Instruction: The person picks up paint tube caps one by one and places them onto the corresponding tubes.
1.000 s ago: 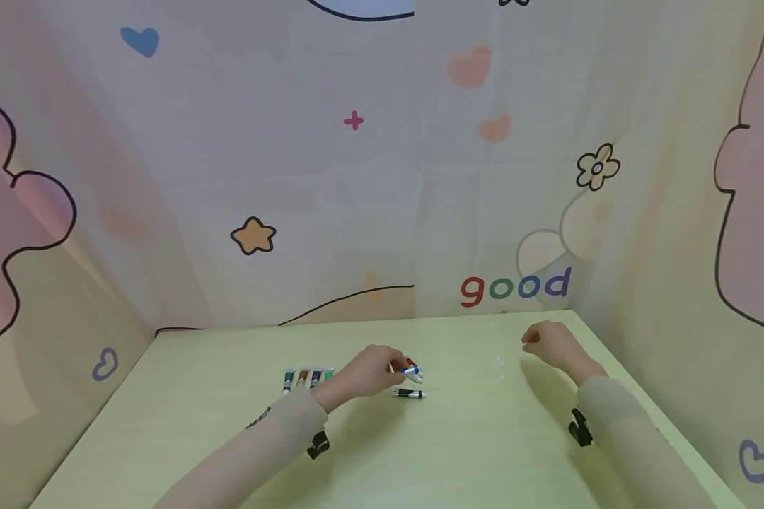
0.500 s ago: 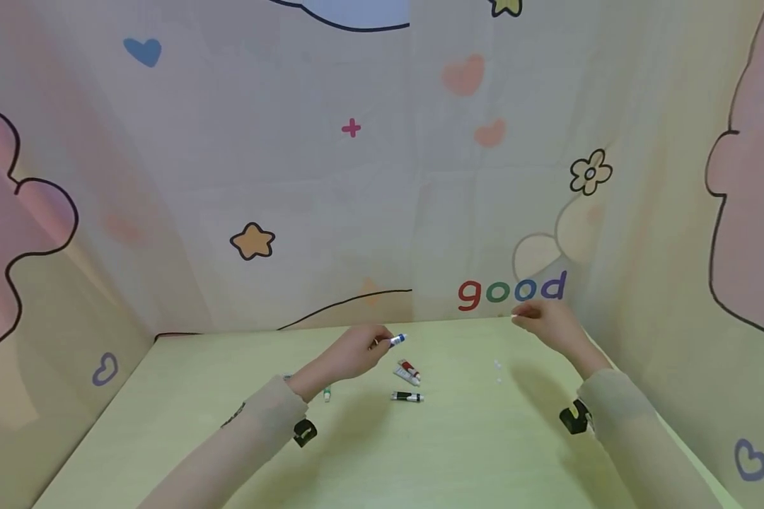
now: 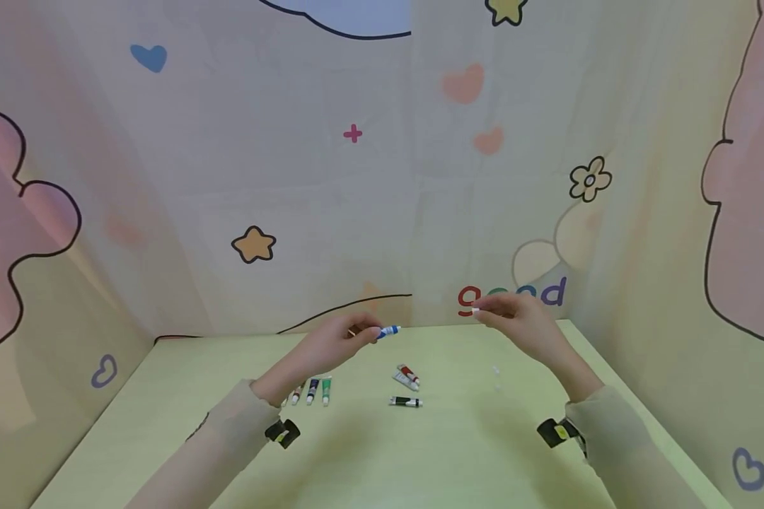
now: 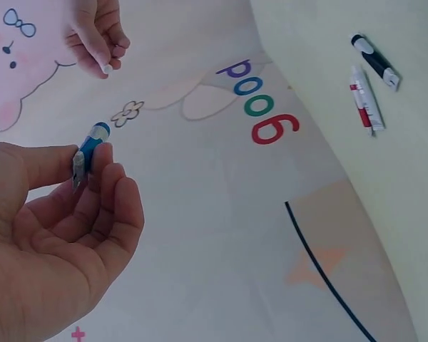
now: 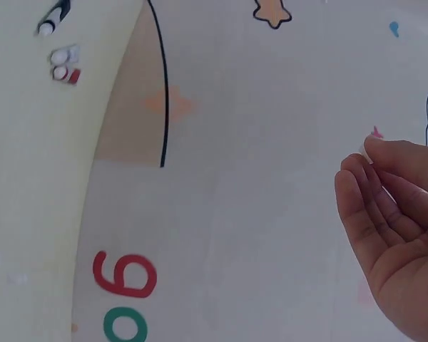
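My left hand (image 3: 331,345) pinches a small blue paint tube (image 3: 390,331) between thumb and fingers, raised above the table. The tube's narrow end points right, toward my other hand. In the left wrist view the tube (image 4: 91,148) stands tilted, with its flat crimped end low in the grip. A tiny white cap (image 3: 476,311) sits at the fingertips of my right hand (image 3: 527,329), pinched by thumb and forefinger. In the right wrist view the fingers mostly cover that cap (image 5: 364,152). A gap separates the two hands.
On the table (image 3: 446,452) lie a red tube (image 3: 409,373), a whitish tube (image 3: 404,382) beside it and a black tube (image 3: 406,402). Left of these, a green tube (image 3: 327,391) and a dark blue tube (image 3: 313,391) stand in a row. Small white bits (image 3: 496,370) lie at right.
My left hand has lifted the blue tube off the spot by the red tube, moving up and left. My right hand has risen and come left with the white cap.
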The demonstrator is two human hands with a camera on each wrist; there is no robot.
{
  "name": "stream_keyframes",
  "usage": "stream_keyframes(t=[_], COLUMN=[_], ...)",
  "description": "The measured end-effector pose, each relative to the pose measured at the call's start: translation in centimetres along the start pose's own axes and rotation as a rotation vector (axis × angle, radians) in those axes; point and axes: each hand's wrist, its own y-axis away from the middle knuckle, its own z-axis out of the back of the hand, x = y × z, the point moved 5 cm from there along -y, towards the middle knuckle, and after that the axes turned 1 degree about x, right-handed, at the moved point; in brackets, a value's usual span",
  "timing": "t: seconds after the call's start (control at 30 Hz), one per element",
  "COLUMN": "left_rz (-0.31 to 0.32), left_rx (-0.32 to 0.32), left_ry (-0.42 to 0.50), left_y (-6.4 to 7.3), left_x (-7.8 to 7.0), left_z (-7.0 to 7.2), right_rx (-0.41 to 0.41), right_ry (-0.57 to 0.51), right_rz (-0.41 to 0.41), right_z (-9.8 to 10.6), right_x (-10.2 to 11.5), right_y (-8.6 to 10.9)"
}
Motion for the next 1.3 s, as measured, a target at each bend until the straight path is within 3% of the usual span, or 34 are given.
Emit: stream_keyframes(t=[0.23,0.4,0.73,1.3], left_rz=[-0.041,-0.067,-0.044,-0.092], left_rx=[-0.062,-0.087,-0.16,-0.185], left_ry=[-0.003,0.002,0.04,0.058], left_y=[1.2,2.2,3.6,4.5], left_x=[-1.3,-2.4,-4.0,-5.9], left_z=[1.1,1.4,1.8,1.1], right_rx=[0.0,0.025,0.054,-0.001], right_ry=[-0.072,-0.149,-0.27,-0.39], right_rz=[0.076,0.077,0.137,0.19], right_z=[-1.2,-2.1,-4.3,-6.0], right_x=[3.3,4.8,7.3,9.5], right_y=[0.9,1.5,2.1,3.3])
